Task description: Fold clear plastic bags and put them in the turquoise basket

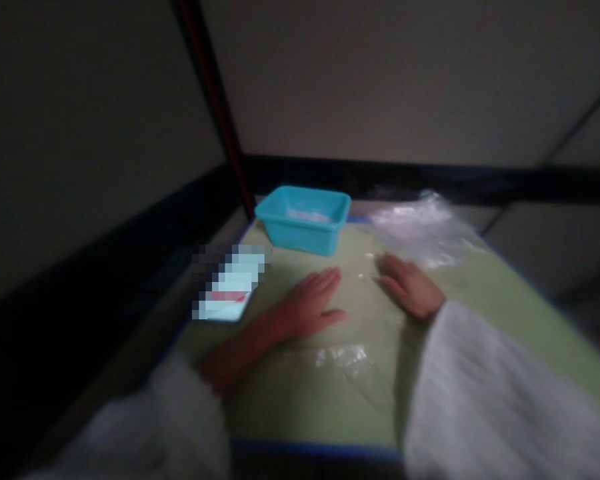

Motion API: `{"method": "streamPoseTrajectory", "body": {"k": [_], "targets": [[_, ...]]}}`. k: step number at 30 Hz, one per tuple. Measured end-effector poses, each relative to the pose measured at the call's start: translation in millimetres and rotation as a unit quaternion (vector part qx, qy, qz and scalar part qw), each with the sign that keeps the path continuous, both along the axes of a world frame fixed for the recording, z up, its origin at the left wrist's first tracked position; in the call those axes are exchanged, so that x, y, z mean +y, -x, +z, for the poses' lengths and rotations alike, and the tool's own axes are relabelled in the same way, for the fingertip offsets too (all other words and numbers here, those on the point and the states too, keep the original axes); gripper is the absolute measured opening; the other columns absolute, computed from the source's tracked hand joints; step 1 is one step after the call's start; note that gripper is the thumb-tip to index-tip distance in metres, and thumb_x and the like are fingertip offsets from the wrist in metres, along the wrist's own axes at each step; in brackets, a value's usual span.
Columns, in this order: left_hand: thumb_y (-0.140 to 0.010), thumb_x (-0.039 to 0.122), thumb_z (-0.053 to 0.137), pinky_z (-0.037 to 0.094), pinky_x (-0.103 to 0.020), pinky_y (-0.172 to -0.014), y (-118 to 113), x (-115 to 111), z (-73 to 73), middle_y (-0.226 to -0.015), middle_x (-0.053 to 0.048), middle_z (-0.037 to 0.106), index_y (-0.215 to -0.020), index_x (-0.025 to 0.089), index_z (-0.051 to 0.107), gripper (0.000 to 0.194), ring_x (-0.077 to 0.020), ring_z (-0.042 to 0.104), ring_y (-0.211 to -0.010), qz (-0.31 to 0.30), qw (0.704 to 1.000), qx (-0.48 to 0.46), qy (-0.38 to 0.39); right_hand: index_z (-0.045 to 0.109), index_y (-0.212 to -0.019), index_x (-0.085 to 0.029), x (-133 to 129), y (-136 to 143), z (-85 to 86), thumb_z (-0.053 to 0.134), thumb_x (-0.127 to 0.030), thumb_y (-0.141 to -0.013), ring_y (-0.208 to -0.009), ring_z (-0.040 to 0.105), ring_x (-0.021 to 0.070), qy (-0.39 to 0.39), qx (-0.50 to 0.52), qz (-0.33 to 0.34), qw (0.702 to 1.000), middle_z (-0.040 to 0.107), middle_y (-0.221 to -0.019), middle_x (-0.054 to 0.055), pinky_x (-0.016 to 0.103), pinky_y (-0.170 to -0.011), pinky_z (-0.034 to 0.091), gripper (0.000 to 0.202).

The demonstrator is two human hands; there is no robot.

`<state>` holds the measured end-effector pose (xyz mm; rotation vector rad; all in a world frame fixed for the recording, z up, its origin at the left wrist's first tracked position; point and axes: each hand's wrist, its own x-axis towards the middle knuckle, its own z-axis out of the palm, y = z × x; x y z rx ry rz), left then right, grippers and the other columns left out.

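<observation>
A clear plastic bag lies spread on the yellow-green tabletop, its outline hard to make out. My left hand rests over its left part, fingers stretched out and thumb apart. Flat near the bag's right side is my right hand, fingers extended and the palm down. Nothing shows gripped in either hand. Beyond my right hand sits a crumpled heap of clear plastic, perhaps more bags. The picture is dim and blurred.
A turquoise plastic basket stands at the table's far side with pale, unclear contents. Left of my left hand lies a flat, light-coloured object, partly pixelated. Walls rise behind the table and to the left.
</observation>
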<state>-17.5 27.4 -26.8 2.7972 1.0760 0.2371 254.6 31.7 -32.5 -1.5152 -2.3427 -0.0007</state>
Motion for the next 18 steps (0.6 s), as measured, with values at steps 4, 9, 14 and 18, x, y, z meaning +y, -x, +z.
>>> {"method": "streamPoseTrajectory", "body": {"k": [4, 9, 14, 18], "targets": [[-0.087, 0.046, 0.046, 0.017, -0.043, -0.114, -4.1, -4.4, 1.9, -0.149, -0.019, 0.022, -0.140, 0.005, 0.027, 0.069, -0.0265, 0.016, -0.140, 0.019, 1.000, -0.020, -0.011, 0.042, -0.137, -0.015, -9.2, 11.2, 8.3, 0.032, -0.044, -0.094, -0.129, 0.041, 0.0278, 0.001, 0.035, 0.076, 0.996, 0.045, -0.140, 0.015, 0.048, -0.106, 0.033, 0.053], [-0.087, 0.044, 0.046, 0.020, -0.040, -0.114, -15.2, -20.6, -1.7, -0.149, -0.019, 0.023, -0.140, 0.005, 0.028, 0.068, -0.0252, 0.017, -0.140, -0.039, 0.998, -0.046, -0.001, 0.039, -0.139, -0.014, -19.9, 22.7, -1.8, 0.033, -0.048, -0.093, -0.130, 0.039, 0.0275, 0.024, 0.041, 0.141, 0.989, 0.042, -0.141, 0.017, 0.049, -0.106, 0.034, 0.057], [-0.086, 0.047, 0.049, 0.020, -0.041, -0.114, -19.9, -29.7, -2.0, -0.149, -0.020, 0.023, -0.140, 0.003, 0.028, 0.073, -0.0265, 0.016, -0.140, -0.057, 0.998, -0.036, 0.007, 0.042, -0.136, -0.010, -18.7, 21.3, -7.0, 0.032, -0.049, -0.092, -0.130, 0.039, 0.0297, 0.015, 0.042, 0.147, 0.988, 0.042, -0.140, 0.020, 0.051, -0.105, 0.034, 0.059], [-0.086, 0.045, 0.049, 0.021, -0.041, -0.114, -21.2, -30.4, -0.9, -0.149, -0.019, 0.023, -0.140, 0.004, 0.029, 0.070, -0.0257, 0.017, -0.140, -0.056, 0.997, -0.050, 0.007, 0.051, -0.126, -0.016, -14.4, 15.0, 10.7, 0.035, -0.045, -0.092, -0.115, 0.054, 0.0279, -0.045, 0.140, 0.062, 0.987, 0.059, -0.124, 0.015, 0.046, -0.097, 0.044, 0.047]]}}
